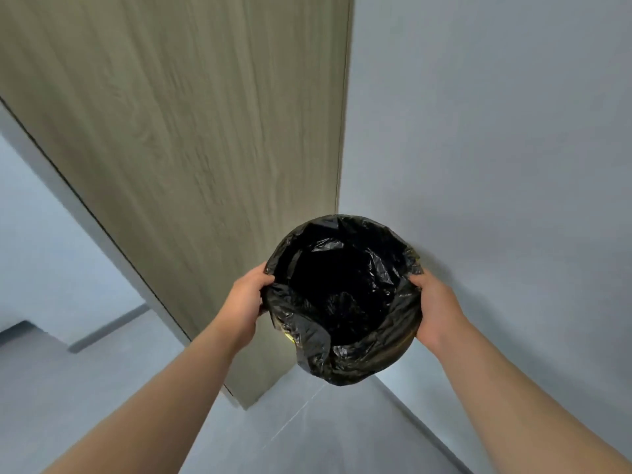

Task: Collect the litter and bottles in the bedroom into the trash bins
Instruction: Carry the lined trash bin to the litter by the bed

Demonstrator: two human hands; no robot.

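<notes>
**me:** Trash bin [343, 295] with the black liner [307, 350] is up off the floor, held right in the corner. Wood-grain panel [191, 148] sits just behind-left, grey wall [496, 131] on the right, so both those sides are boxed in.

**other guy:** which way's it facing?

**me:** Mouth tilted up toward me, long axis running away and down. My left hand [244, 302] and right hand [436, 309] are each clamped on opposite sides of the rim. Open grey floor [85, 388] on the left.
</notes>
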